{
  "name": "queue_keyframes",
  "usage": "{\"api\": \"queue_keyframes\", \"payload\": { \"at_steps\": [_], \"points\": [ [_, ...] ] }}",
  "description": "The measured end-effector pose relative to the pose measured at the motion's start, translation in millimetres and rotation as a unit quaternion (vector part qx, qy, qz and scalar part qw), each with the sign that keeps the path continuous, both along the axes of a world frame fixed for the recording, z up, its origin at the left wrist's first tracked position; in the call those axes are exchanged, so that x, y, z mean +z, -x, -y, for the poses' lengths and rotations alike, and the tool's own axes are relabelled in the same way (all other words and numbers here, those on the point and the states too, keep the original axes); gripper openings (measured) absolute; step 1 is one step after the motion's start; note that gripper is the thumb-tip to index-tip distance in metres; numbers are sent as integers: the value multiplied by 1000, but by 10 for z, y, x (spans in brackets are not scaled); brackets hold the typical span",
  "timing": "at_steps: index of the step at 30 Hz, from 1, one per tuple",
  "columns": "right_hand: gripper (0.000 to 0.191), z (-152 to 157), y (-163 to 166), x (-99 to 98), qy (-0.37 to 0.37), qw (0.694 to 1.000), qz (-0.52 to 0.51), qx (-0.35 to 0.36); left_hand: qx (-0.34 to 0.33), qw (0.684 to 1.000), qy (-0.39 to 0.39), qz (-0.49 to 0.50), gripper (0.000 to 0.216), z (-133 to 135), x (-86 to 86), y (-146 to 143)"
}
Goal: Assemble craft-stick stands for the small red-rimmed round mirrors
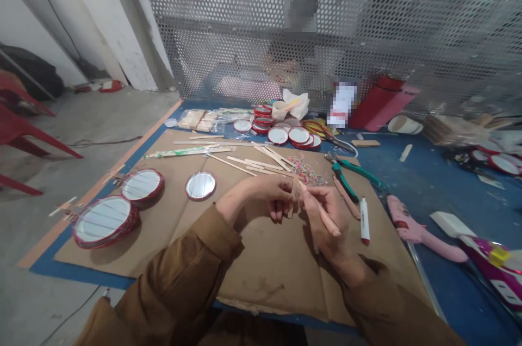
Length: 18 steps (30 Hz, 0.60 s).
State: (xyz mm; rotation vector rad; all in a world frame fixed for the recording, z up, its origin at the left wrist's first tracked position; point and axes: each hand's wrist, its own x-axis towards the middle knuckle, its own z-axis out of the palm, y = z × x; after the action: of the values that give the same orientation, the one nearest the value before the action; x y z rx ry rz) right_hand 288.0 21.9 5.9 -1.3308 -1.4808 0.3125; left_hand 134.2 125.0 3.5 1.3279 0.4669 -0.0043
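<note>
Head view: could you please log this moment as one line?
left hand pinches wooden stick | right hand grips second stick | both above cardboard | marker beside right hand

Blue table: 1 cardboard sheet (creased), 1 pink glue gun.

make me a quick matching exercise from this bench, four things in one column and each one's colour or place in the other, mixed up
Things:
1 pliers
2 glue gun
3 marker
4 wooden sticks

Colour or place:
a pink, lying on the blue mat
b held in the fingers of the left hand and the right hand
c green handles
d white with a red tip, just right of the right hand

Pairs: 1-c, 2-a, 3-d, 4-b
</note>
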Motion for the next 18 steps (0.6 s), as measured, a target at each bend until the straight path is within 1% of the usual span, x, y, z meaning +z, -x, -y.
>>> {"api": "queue_keyframes", "payload": {
  "at_steps": [2, 7, 11, 15, 18],
  "points": [
    [20, -4, 2, 23, -3, 1000, 15, -6, 4, 1000, -3, 3, 20, -1, -6, 5],
    [26, -14, -1, 55, -22, 997, 49, -50, -10, 1000, -21, -9, 19, -4, -1, 13],
    [31, -4, -9, 58, -9, 995, 66, -74, 3, 1000, -12, -1, 22, -1, 15, 23],
    [33, 8, -9, 57, 8, 997, 48, -58, 1, 1000, -7, -12, 27, -1, 21, 28],
    [32, 4, -1, 59, 18, 999, 35, -37, 4, 1000, -9, -10, 24, 4, 22, 26]
  ]
}}
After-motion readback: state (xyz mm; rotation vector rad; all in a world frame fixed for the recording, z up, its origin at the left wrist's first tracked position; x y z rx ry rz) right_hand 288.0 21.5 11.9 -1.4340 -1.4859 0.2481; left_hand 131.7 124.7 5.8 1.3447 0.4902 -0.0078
